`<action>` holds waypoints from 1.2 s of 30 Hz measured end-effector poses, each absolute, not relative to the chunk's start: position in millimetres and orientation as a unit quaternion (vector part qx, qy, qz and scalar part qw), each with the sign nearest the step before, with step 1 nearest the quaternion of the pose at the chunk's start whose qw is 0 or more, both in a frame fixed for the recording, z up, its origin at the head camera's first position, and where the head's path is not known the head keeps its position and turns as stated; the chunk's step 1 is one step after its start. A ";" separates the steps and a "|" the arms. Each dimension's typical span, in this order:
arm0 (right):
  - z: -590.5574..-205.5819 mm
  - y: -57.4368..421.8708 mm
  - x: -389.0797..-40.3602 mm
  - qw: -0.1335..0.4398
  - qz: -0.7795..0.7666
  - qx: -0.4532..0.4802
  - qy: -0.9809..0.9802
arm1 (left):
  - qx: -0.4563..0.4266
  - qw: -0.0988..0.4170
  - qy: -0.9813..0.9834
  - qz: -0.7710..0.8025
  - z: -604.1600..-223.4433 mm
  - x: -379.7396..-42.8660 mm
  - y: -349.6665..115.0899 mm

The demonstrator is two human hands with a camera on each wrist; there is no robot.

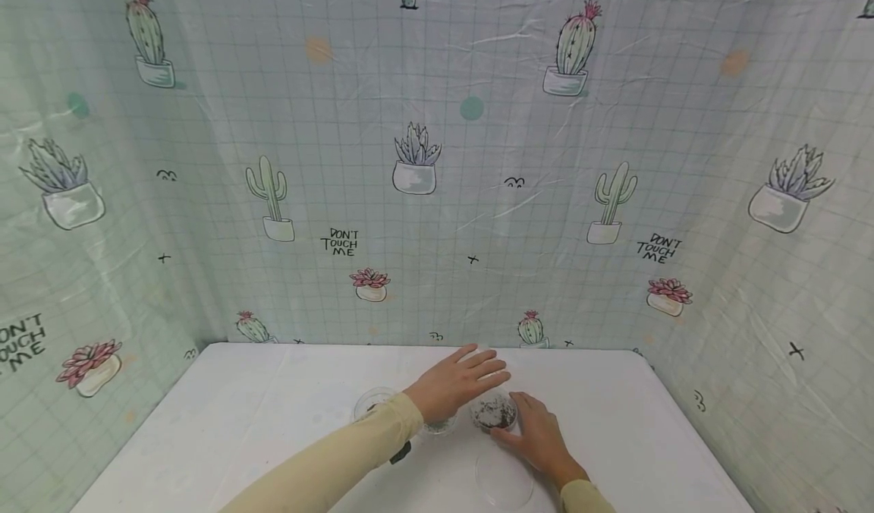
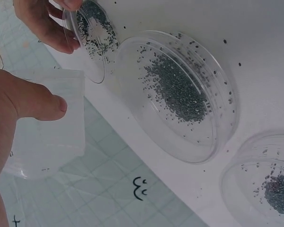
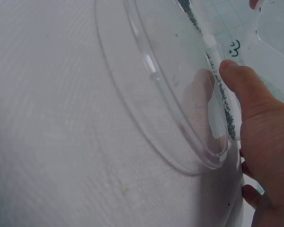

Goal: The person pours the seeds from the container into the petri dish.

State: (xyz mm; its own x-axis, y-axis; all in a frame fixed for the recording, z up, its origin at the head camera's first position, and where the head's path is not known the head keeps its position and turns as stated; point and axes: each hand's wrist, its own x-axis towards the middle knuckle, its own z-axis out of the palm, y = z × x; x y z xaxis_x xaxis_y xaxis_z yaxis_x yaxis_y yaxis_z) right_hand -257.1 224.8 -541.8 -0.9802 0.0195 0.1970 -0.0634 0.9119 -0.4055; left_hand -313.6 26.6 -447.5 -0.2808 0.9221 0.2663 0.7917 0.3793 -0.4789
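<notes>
My left hand (image 1: 459, 382) reaches across, above the petri dishes. In the left wrist view, its thumb lies over a clear plastic container (image 2: 47, 137), which that hand holds; the far fingers are hidden. My right hand (image 1: 541, 431) grips the side of a clear petri dish (image 1: 495, 413) with dark granules scattered in it, thumb at the near side and fingers round the far side. The right wrist view shows the thumb at this dish's rim, beside a line of granules (image 3: 228, 113). The container (image 3: 273, 47) hangs close by the dish in that view.
A clear round lid (image 1: 504, 481) lies flat near the table's front. Two more petri dishes, one in the middle (image 2: 213, 142) and one at the lower right (image 2: 232, 189), hold heaps of dark granules. Loose granules dot the white tabletop (image 1: 601, 422). A cactus-print curtain (image 1: 437, 217) surrounds the table.
</notes>
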 end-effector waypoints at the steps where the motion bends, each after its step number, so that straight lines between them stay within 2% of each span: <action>1: -541.9 225.0 -257.1 0.098 0.210 0.010 -0.973 | -0.541 0.255 -0.791 0.125 -447.5 -313.5 25.7; 31: -545.0 225.5 -257.1 0.114 0.212 0.015 -0.971 | -0.442 0.294 -0.847 0.018 -452.0 -308.4 -0.4; 36: -543.5 225.6 -256.3 0.123 0.213 0.020 -0.969 | -0.433 0.285 -0.855 -0.017 -452.6 -306.2 -4.5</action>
State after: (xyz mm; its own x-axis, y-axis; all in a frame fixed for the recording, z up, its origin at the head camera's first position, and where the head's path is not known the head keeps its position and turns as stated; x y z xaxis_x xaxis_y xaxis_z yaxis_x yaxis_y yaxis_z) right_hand -256.3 225.6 -543.5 -0.9689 0.0144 0.2472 -0.0905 0.9087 -0.4075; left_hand -306.2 -4.5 -452.6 -0.4631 0.7303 0.5022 0.7493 0.6252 -0.2182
